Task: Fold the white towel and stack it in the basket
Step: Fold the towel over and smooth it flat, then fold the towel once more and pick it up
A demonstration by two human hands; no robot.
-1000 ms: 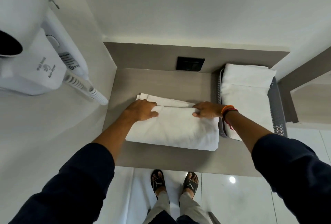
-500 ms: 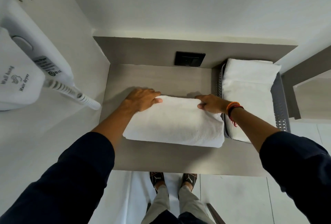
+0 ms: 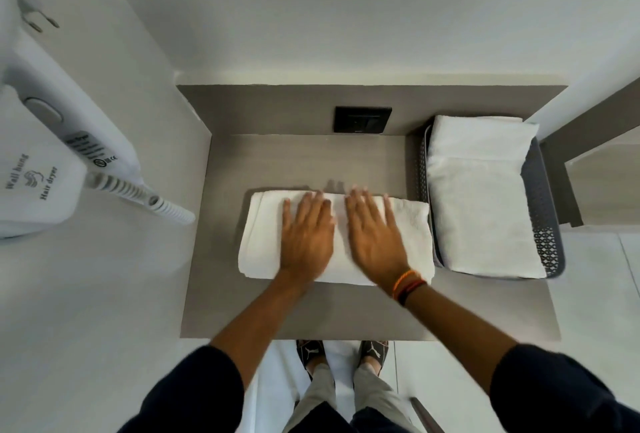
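White towel [image 3: 263, 235] folded, long axis left-right on shelf [image 3: 214, 294]; left hand [image 3: 306, 238], right hand [image 3: 375, 240] flat, fingers spread, gripping nothing.

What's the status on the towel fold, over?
Left hand and right hand flat, open on folded towel. Towel on counter, beside basket. Basket already holds towels.

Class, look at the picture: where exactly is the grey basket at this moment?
In the head view the basket stands at the shelf's right end, just right of the folded towel under both hands, with another white towel inside it.
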